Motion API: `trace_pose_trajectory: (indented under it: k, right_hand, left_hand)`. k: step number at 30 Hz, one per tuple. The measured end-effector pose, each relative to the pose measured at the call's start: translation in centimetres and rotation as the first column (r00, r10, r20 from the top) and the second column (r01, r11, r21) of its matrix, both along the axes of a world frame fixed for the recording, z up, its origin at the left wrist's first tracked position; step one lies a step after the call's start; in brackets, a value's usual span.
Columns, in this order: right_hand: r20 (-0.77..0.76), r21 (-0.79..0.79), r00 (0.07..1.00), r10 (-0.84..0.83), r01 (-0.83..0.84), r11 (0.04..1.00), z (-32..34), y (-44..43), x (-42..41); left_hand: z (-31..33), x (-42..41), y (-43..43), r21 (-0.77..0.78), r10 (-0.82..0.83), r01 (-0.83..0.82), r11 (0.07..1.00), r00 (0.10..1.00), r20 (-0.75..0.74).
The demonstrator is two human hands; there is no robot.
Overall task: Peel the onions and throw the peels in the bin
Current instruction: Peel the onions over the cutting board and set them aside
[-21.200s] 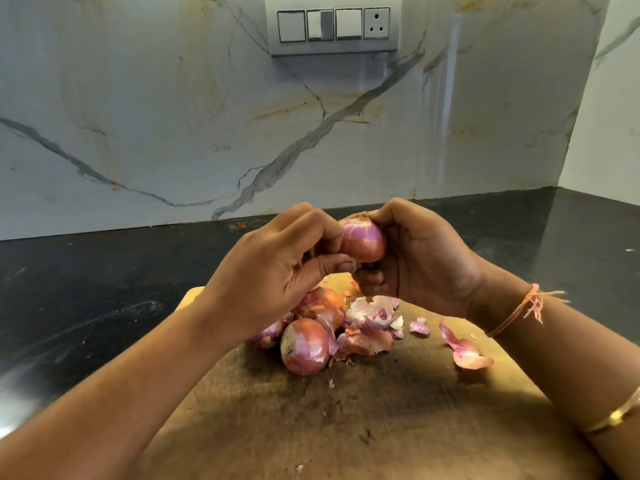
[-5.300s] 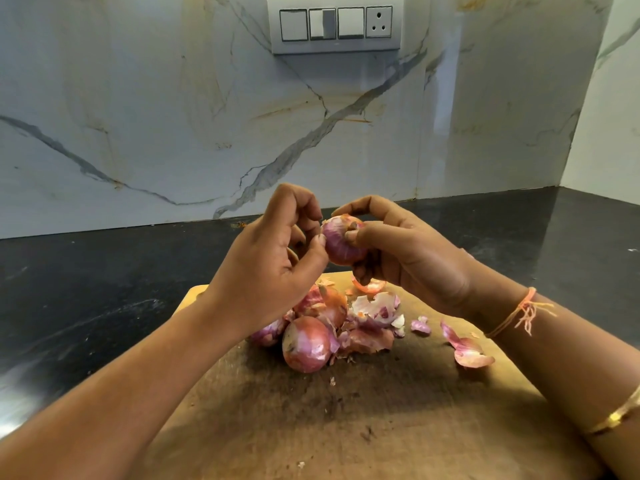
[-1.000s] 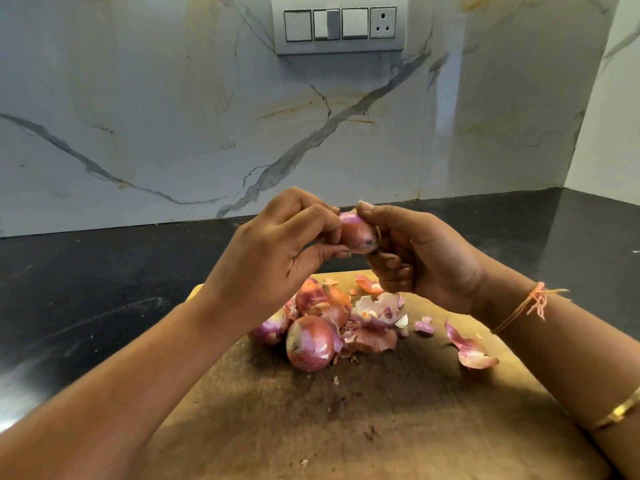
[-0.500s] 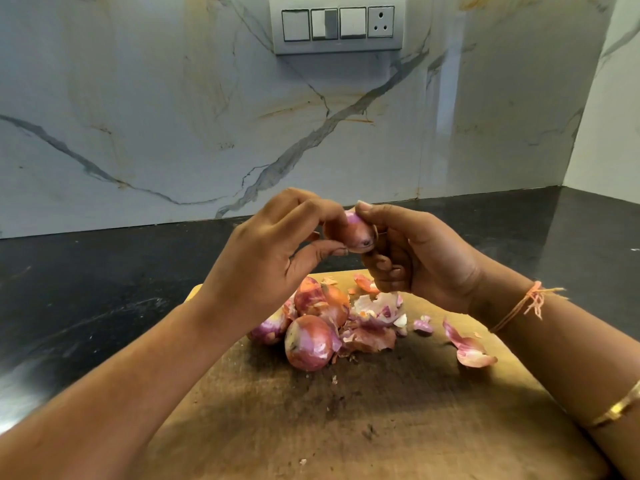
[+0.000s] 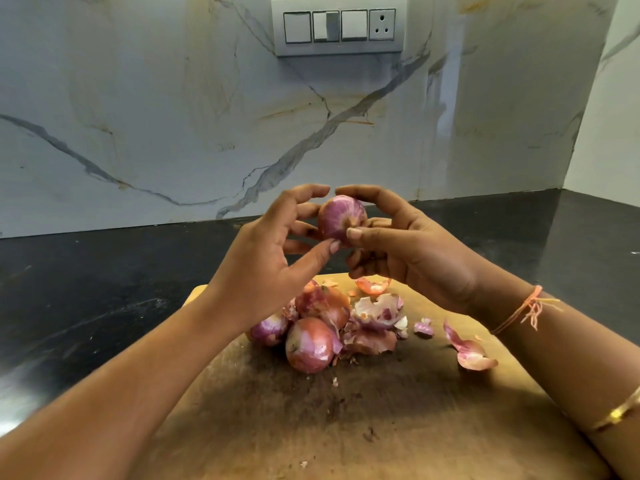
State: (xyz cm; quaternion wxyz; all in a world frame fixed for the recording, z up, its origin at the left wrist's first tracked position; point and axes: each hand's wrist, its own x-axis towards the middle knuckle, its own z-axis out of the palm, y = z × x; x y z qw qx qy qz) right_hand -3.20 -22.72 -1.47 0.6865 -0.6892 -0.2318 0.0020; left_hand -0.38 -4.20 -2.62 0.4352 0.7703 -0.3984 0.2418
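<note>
I am holding one onion (image 5: 341, 216) between left hand (image 5: 270, 252) and right hand (image 5: 415, 259), both curled loosely round it, presumably to pick skin off.

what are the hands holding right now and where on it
An onion, between both hands: right hand grips it, finger over the top, thumb low in front; left hand holds its left side, thumb underneath.

Reaching in from 7 and 4 o'clock on bare forearms. Pinching an onion (image 5: 341, 216) between left hand (image 5: 266, 251) at its 9 o'clock and right hand (image 5: 408, 251) at 3, with thumb tips close together at 6 and forefingers arched over 12.
</note>
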Motion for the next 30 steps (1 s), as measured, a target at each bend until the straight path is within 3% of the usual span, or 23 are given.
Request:
trace_pose_trajectory:
  k: [4, 12, 17, 23, 30]
  right_hand:
    - [0.061, -0.049, 0.998, -0.018, 0.021, 0.999, 0.03, 0.02, -0.08]
    - [0.199, -0.182, 0.969, -0.147, 0.184, 0.966, -0.15, 0.11, 0.05]
    - [0.300, -0.230, 0.938, -0.175, 0.249, 0.941, -0.10, 0.16, -0.02]
    - [0.323, -0.322, 0.938, -0.130, 0.238, 0.916, -0.37, 0.32, 0.00]
    - [0.315, -0.284, 0.944, -0.101, 0.196, 0.938, -0.88, 0.47, 0.52]
  left_hand:
    - [0.08, -0.02, -0.01, -0.018, 0.012, -0.012, 1.000, 1.000, -0.013]
    - [0.10, 0.02, 0.20, -0.040, 0.045, -0.053, 0.998, 0.982, -0.185]
    - [-0.07, -0.01, 0.17, -0.035, -0.042, 0.033, 0.999, 0.958, -0.285]
    - [0.37, -0.48, -0.48, -0.233, -0.129, 0.040, 0.972, 0.915, -0.382]
    - [0.47, -0.72, -0.57, -0.214, -0.055, -0.021, 0.977, 0.937, -0.344]
